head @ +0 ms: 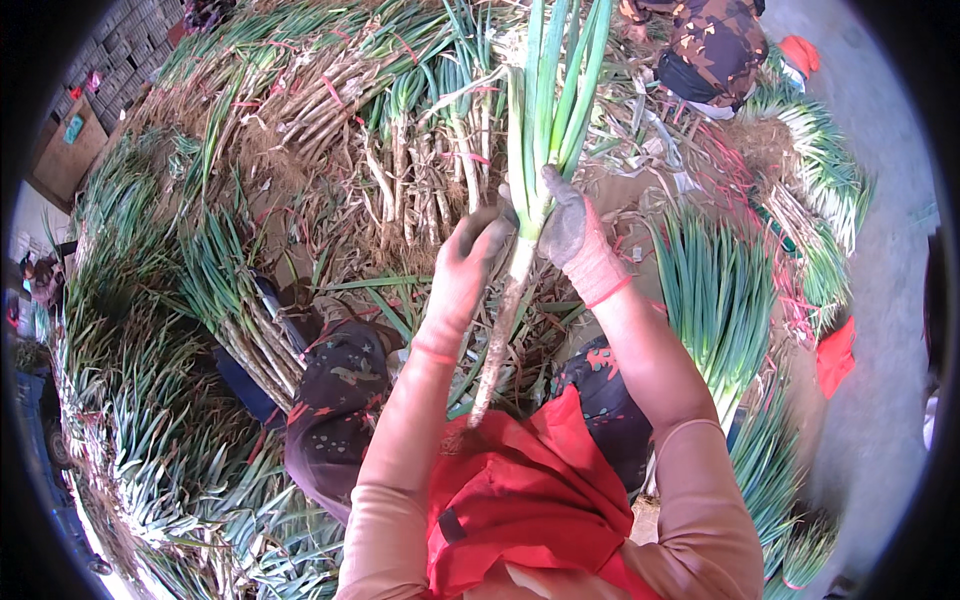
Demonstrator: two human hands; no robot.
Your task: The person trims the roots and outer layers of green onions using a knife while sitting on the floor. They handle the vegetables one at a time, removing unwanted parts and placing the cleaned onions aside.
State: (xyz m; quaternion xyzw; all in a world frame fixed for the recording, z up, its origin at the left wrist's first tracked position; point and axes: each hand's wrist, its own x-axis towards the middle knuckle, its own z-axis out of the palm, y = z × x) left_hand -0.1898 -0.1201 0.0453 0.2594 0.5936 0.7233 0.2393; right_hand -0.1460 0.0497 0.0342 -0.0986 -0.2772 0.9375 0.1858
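Upright in front of me stands a large green onion [523, 259], its green leaves pointing away and its brown, soil-stained root end resting by my red apron [525, 487]. My right hand [570, 225], in a gray-coated pink glove, holds it from the right where the leaves fan out from the white stalk. On the other side my left hand [480, 244], gloved too, is slightly blurred, its fingers bent close against the base of the leaves; whether it grips them I cannot tell. Cleaner green onions [716, 300] lie in a pile to my right.
A few unpeeled green onions [259, 337] lean beside my left knee. Tied bundles [427, 165] lie ahead, and a big heap [172, 375] spreads on the left. Pink ties [724, 169] are strewn at the right. Another person [709, 52] is at the upper right, near a red cloth [836, 357].
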